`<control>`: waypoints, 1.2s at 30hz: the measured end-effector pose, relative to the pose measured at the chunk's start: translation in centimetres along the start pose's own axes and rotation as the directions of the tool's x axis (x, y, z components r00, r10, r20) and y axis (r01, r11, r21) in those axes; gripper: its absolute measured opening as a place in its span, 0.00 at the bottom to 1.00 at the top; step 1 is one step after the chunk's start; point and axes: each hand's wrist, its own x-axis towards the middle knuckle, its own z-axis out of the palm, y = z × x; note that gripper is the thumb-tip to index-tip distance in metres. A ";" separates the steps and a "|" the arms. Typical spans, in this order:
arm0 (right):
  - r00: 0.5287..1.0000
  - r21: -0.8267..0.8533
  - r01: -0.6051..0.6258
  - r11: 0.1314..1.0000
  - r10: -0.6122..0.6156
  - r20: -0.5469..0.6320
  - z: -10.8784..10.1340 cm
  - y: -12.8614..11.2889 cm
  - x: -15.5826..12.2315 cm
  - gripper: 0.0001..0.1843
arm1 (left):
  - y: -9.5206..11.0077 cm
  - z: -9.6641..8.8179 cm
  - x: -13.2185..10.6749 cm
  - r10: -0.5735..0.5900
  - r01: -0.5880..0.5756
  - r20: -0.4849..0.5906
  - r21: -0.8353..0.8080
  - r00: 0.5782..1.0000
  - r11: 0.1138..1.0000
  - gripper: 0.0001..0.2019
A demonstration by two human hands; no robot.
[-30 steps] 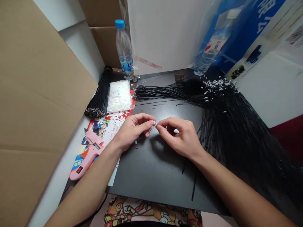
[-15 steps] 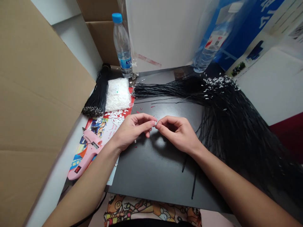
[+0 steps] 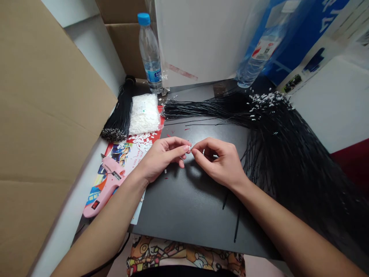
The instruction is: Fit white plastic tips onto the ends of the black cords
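Both hands meet over the middle of a black mat. My left hand pinches a tiny white plastic piece between thumb and forefinger. My right hand is closed in a pinch right against it, fingertips touching the same spot; what it grips is too thin to make out. A black cord trails from under my right wrist toward me. A large spread of black cords, some tipped with white pieces, lies to the right.
A bag of white pieces and a bundle of black cords sit at back left, loose white pieces on a printed sheet, with a pink glue gun nearer. Two water bottles stand behind. A cardboard panel walls the left.
The hands stay pinched together at the same spot; only small finger shifts and a slight camera movement.
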 end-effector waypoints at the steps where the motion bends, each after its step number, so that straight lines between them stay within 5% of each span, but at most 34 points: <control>1: 1.000 -0.008 0.006 1.000 -0.006 -0.003 0.0 0.0 0.0 0.08 | 0.0 0.0 0.0 -0.004 0.004 0.000 0.000 1.000 1.000 0.13; 36: 0.995 -0.072 0.102 0.992 -0.103 -0.010 -0.1 0.2 0.0 0.07 | 0.1 0.1 0.0 0.009 -0.009 0.002 -0.048 1.000 0.999 0.11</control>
